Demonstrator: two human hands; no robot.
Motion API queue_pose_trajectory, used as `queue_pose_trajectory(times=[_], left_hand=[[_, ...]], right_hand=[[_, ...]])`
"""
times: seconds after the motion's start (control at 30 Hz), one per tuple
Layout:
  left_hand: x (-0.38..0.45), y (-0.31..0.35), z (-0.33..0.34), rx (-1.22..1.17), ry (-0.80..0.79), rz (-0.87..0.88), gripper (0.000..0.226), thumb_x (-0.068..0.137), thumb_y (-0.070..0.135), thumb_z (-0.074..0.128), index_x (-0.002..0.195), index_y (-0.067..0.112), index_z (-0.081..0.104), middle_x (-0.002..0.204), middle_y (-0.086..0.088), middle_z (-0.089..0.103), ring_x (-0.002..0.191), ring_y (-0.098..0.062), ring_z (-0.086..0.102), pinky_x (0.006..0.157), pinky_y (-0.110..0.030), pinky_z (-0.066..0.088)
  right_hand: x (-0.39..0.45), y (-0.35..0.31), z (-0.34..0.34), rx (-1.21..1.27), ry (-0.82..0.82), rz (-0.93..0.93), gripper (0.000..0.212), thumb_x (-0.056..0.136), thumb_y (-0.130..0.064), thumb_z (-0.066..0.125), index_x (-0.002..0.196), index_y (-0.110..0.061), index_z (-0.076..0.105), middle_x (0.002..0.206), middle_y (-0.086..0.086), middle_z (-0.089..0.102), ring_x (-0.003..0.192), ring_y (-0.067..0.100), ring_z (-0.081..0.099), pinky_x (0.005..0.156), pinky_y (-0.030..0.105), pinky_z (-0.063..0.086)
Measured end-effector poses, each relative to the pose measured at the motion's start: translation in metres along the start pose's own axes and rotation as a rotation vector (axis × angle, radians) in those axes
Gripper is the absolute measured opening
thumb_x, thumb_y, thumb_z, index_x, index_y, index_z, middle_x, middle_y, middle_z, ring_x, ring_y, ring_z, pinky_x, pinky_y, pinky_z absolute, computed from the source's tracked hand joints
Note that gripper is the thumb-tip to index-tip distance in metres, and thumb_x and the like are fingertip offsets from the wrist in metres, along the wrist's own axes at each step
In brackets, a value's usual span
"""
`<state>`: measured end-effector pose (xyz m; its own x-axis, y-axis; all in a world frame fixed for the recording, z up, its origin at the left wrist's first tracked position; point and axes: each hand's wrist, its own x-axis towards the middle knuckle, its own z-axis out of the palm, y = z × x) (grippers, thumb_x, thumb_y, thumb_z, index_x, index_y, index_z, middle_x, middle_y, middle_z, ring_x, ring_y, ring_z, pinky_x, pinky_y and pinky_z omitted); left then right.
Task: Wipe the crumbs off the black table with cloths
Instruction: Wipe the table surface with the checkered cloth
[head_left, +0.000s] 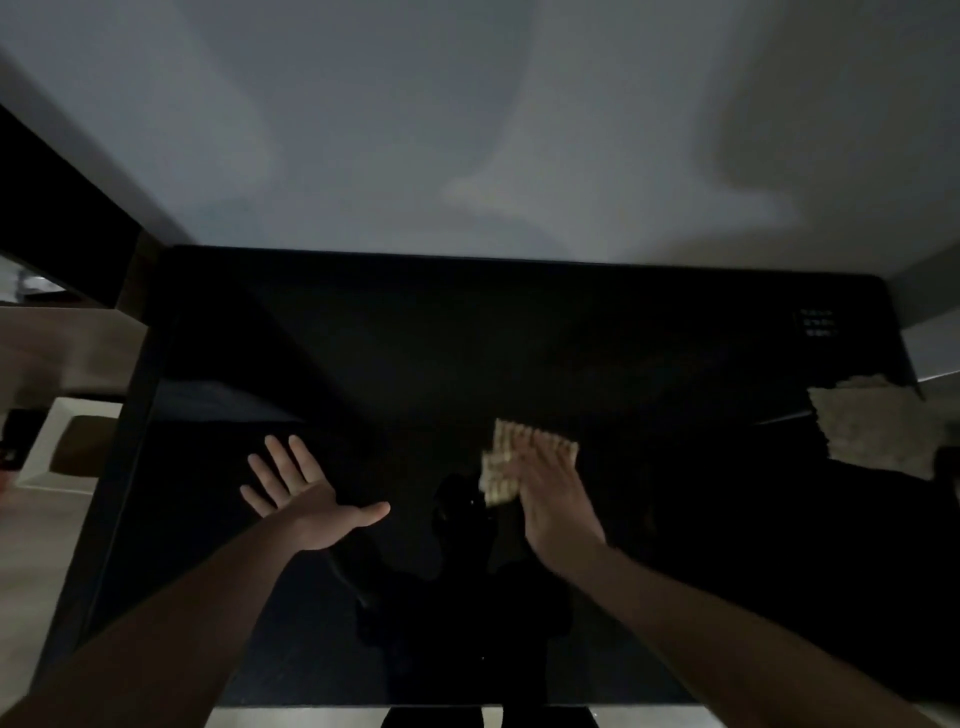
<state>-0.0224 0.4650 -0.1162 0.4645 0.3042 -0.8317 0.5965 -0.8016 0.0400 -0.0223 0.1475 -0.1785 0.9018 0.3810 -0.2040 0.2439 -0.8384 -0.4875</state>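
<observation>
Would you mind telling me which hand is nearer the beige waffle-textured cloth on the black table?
Right. The right hand lies on the beige waffle-textured cloth; the left hand is spread apart to its left.

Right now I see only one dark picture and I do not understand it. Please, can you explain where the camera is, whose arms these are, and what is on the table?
There is no machine here. The picture comes from a camera worn on a person's head, looking forward and down, so the two bare arms coming in from the bottom belong to that person.

The large dark surface is the black table; it is glossy and reflects the person faintly. The right hand lies flat on a light, patterned cloth, pressing it on the table as one does when wiping. The left hand is open with spread fingers and holds nothing; whether it touches the table, I cannot tell.

Near the table's right edge lies a second pale cloth. The picture is too dark to show any crumbs.
</observation>
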Motion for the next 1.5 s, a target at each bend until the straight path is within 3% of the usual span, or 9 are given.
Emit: queue_pose_trajectory(times=[0.13, 0.3, 0.4, 0.47, 0.53, 0.63, 0.93, 1.33, 1.5], left_hand=[[0.000, 0.002, 0.001, 0.002, 0.005, -0.032, 0.164, 0.044, 0.098, 0.055, 0.143, 0.012, -0.044, 0.146, -0.013, -0.055, 0.140, -0.041, -0.042, 0.119, -0.061, -0.014], [-0.008, 0.005, 0.003, 0.015, 0.042, -0.026, 0.164, 0.045, 0.096, 0.059, 0.147, 0.010, -0.037, 0.153, -0.014, -0.046, 0.144, -0.040, -0.036, 0.119, -0.061, -0.013], [-0.012, 0.006, 0.000, 0.006, 0.024, -0.043, 0.165, 0.043, 0.098, 0.057, 0.147, 0.011, -0.037, 0.152, -0.014, -0.047, 0.144, -0.041, -0.035, 0.120, -0.061, -0.012], [-0.012, 0.006, 0.000, 0.022, 0.009, -0.050, 0.165, 0.044, 0.098, 0.057, 0.146, 0.011, -0.039, 0.151, -0.014, -0.049, 0.143, -0.041, -0.037, 0.119, -0.061, -0.012], [-0.012, 0.006, -0.002, 0.019, -0.011, -0.051, 0.166, 0.042, 0.098, 0.056, 0.146, 0.011, -0.040, 0.149, -0.013, -0.051, 0.143, -0.041, -0.038, 0.119, -0.061, -0.013], [-0.013, 0.008, -0.002, 0.030, -0.005, -0.057, 0.166, 0.041, 0.098, 0.056, 0.147, 0.011, -0.038, 0.151, -0.014, -0.049, 0.143, -0.041, -0.037, 0.119, -0.061, -0.011], [-0.002, 0.005, 0.008, 0.062, 0.050, -0.042, 0.162, 0.045, 0.097, 0.058, 0.147, 0.016, -0.039, 0.151, -0.009, -0.049, 0.144, -0.036, -0.037, 0.120, -0.058, -0.013], [0.008, -0.006, 0.026, 0.075, 0.326, 0.044, 0.151, 0.052, 0.095, 0.056, 0.157, 0.010, -0.012, 0.165, -0.015, -0.020, 0.152, -0.041, -0.012, 0.124, -0.055, 0.006], [-0.023, 0.039, 0.048, 0.179, 0.425, 0.395, 0.109, 0.070, 0.062, 0.068, 0.157, 0.023, 0.014, 0.167, -0.007, -0.003, 0.154, -0.034, 0.000, 0.124, -0.053, 0.012]], right_hand=[[-0.095, -0.029, 0.033, 0.115, -0.132, -0.140, 0.054, 0.094, -0.014, 0.040, 0.143, -0.032, 0.052, 0.164, -0.017, 0.030, 0.159, 0.008, 0.010, 0.130, 0.032, 0.003], [-0.179, -0.027, 0.057, -0.030, -0.215, -0.344, 0.037, 0.101, -0.037, 0.055, 0.138, -0.034, 0.058, 0.143, -0.016, 0.057, 0.145, 0.006, 0.043, 0.129, 0.035, 0.018], [-0.196, -0.027, 0.024, 0.691, -0.357, -0.017, 0.056, 0.089, -0.047, 0.077, 0.123, -0.003, 0.072, 0.113, 0.011, 0.071, 0.106, 0.022, 0.068, 0.106, 0.037, 0.048], [-0.175, -0.031, -0.006, 1.088, -0.365, 0.182, 0.044, 0.098, -0.025, 0.071, 0.123, 0.011, 0.064, 0.099, 0.019, 0.062, 0.084, 0.022, 0.061, 0.080, 0.029, 0.049], [-0.138, -0.017, -0.048, 0.952, -0.170, 0.309, 0.023, 0.102, -0.005, 0.059, 0.117, 0.005, 0.072, 0.098, 0.016, 0.068, 0.083, 0.019, 0.064, 0.078, 0.024, 0.048], [-0.087, 0.022, -0.093, 0.361, 0.195, 0.358, 0.057, 0.100, 0.008, 0.047, 0.136, -0.031, 0.067, 0.140, -0.009, 0.064, 0.133, 0.012, 0.057, 0.114, 0.020, 0.041], [0.031, 0.093, -0.061, -0.126, 0.073, 0.415, 0.059, 0.106, -0.029, 0.042, 0.162, -0.035, 0.024, 0.174, 0.007, 0.009, 0.160, 0.033, 0.006, 0.130, 0.050, 0.010], [-0.198, 0.047, 0.002, 0.070, 0.032, 0.188, 0.078, 0.085, 0.003, 0.052, 0.150, -0.039, 0.051, 0.165, -0.015, 0.036, 0.158, 0.007, 0.020, 0.124, 0.041, 0.033], [-0.250, 0.047, -0.022, 0.137, -0.072, 0.237, 0.085, 0.086, -0.010, 0.049, 0.129, -0.082, 0.031, 0.154, -0.032, 0.035, 0.146, -0.004, 0.039, 0.117, 0.020, 0.039]])
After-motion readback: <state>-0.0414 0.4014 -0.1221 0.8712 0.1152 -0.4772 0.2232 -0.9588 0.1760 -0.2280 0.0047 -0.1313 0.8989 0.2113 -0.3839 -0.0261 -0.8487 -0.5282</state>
